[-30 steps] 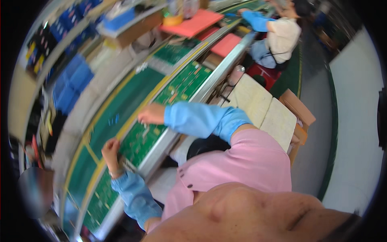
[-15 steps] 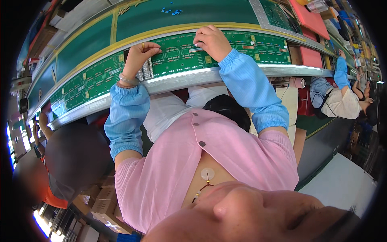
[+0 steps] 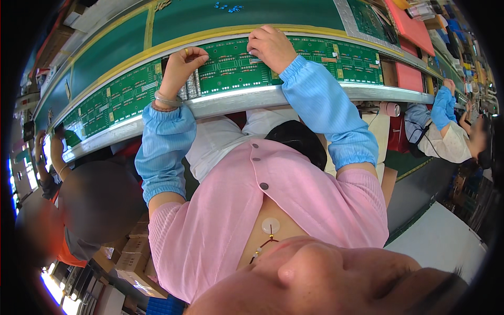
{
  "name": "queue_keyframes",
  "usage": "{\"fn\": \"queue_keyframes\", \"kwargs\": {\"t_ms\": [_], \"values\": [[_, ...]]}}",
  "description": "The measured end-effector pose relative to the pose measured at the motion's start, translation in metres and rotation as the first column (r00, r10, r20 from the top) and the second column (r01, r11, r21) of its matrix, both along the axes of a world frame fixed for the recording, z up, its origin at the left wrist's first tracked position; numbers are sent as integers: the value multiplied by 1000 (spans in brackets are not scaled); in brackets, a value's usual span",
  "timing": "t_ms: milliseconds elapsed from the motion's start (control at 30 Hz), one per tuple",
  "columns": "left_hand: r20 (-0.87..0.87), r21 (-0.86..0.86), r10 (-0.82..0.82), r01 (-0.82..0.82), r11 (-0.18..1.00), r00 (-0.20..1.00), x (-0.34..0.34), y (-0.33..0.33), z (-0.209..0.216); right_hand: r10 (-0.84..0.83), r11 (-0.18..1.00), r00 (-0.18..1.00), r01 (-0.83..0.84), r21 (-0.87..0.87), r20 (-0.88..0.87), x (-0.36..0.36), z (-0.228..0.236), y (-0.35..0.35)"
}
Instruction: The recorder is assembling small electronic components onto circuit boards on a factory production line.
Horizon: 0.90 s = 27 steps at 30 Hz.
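A long green circuit board (image 3: 233,80) with rows of small components lies in a metal-edged rail in front of me. Over its left end is my left hand (image 3: 181,67), thumb and forefinger pinched together; whatever they hold is too small to make out. My right hand (image 3: 272,48) bends over the middle of the same board, fingertips close to a row of parts on it. Its fingers are drawn together, and what lies between them is hidden. Another green board (image 3: 126,102) sits in the rail to the left, past a gap with a silvery strip (image 3: 190,86).
Small blue parts (image 3: 229,8) lie scattered on the green bench top beyond the rail. Pink-red foam blocks (image 3: 409,77) are at the right. A co-worker's blue sleeve (image 3: 443,107) shows far right, another person's arm (image 3: 56,155) at far left. The metal rail edge (image 3: 236,97) runs nearest me.
My right hand has shifted slightly left and away from me over the board. My left hand stays pinched near the same spot. The co-worker's arms on the right have moved a little.
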<state>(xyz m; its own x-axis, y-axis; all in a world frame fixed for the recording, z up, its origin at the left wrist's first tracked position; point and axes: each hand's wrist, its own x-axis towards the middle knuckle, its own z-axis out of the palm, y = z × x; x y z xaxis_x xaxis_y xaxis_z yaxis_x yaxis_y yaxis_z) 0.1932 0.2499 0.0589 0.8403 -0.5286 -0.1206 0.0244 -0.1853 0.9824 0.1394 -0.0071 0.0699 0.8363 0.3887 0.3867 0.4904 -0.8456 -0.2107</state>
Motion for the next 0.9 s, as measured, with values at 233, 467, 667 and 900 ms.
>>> {"fn": "queue_keyframes", "kwargs": {"t_ms": [233, 467, 667, 900], "values": [[61, 5, -28, 28, 1000, 998, -2, -7, -5, -70, 997, 996, 72, -27, 56, 39, 15, 2], [512, 125, 73, -159, 979, 856, -10, -24, 7, -90, 978, 990, 108, -180, 107, 95, -15, 18], [688, 243, -3, -226, 943, 726, -13, -20, 6, 24, 944, 990, 24, -329, 141, 73, -16, 17], [708, 312, -44, -257, 915, 705, -14, -23, 5, -92, 976, 874, 175, -132, 476, 61, 1, 24]]}}
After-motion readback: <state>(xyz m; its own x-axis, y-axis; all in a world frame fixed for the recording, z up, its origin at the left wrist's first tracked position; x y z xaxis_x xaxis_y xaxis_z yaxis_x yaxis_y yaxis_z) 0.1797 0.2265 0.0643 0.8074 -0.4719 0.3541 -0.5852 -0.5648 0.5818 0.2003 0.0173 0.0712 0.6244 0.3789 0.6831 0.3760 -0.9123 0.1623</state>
